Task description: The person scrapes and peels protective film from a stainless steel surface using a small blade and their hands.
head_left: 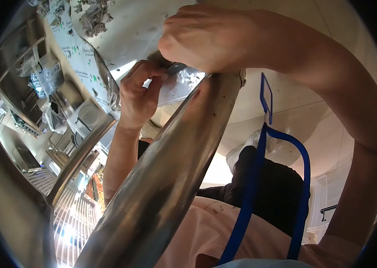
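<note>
My left hand (139, 93) is closed in a pinch, thumb and forefinger meeting beside a small dark, flat piece (176, 68). What lies between those fingertips is too small to make out. My right hand (193, 39) is curled into a fist just above and to the right. Its fingertips are turned away, so anything in them is hidden. Under both hands is a shiny, see-through film-like surface (182, 85). A thick polished metal bar (166, 165) runs diagonally up between my forearms and ends just below my right wrist.
Crumpled grey scraps (94, 18) lie on a pale surface at the top. A leaf-printed sheet (78, 52) runs along the left. Beyond it are metal shelves with bagged items (53, 117) and a thinner metal rail (81, 161). A blue lanyard (252, 196) hangs before me.
</note>
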